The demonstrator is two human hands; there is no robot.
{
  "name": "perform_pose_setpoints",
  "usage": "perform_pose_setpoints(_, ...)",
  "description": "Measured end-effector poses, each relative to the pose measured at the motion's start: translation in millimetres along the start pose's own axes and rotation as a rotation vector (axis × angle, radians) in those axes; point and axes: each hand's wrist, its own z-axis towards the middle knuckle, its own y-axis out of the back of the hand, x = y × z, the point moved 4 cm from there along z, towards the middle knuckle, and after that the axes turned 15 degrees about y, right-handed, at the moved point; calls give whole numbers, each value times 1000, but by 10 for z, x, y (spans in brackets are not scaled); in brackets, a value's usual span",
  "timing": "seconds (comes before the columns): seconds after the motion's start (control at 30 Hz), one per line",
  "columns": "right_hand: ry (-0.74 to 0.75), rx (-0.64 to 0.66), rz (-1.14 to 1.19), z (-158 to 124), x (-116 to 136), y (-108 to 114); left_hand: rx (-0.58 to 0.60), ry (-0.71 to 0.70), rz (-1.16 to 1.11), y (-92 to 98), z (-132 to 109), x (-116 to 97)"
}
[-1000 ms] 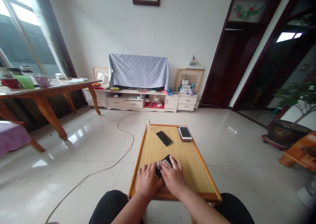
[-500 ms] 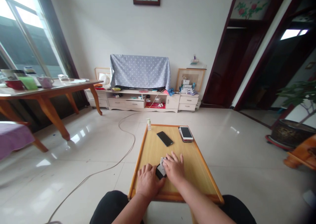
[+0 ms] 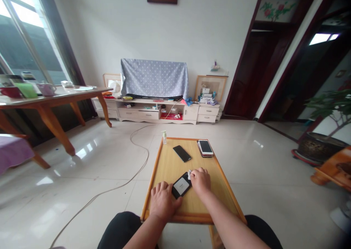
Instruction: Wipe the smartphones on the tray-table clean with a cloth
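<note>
A flat black phone-sized device (image 3: 181, 185) with a pale label panel lies slantwise on the small wooden table (image 3: 203, 205). My left hand (image 3: 163, 201) grips its lower left end, fingers and thumb on either side of the corner. A crumpled whitish wipe (image 3: 189, 174), cloth or paper, is pinched in my right hand (image 3: 201, 181) at the device's upper right end. Beyond the hands lies a black smartphone (image 3: 182, 153). On the table's far right rests a stack of phones, a white-framed phone (image 3: 205, 147) on top.
A small pump bottle (image 3: 164, 137) stands at the far left corner of the table. On the floor to the left runs a long cable (image 3: 120, 187). Farther off are a low cabinet (image 3: 138, 114), a dining table (image 3: 60, 95) and a potted plant (image 3: 320, 144).
My right hand has moved with the wipe to the device's upper right end, and its fingers have curled in. The label panel now shows fully. My left hand stays at its end.
</note>
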Motion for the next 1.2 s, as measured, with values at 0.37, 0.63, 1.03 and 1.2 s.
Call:
perform_pose_setpoints(0.37,5,30,67,-176,-25,23,-16,-7,-13,-23,-2,-1)
perform_pose_setpoints(0.63,170,91,122,-418,341,-108,-13,-20,-14,-15,2,-1)
perform_pose_setpoints(1.03,118,137,60,-280,337,-106,15,-1,-9,29,-3,-11)
perform_pose_setpoints(1.2,22,103,3,-76,316,-113,-4,-10,-38,59,-15,15)
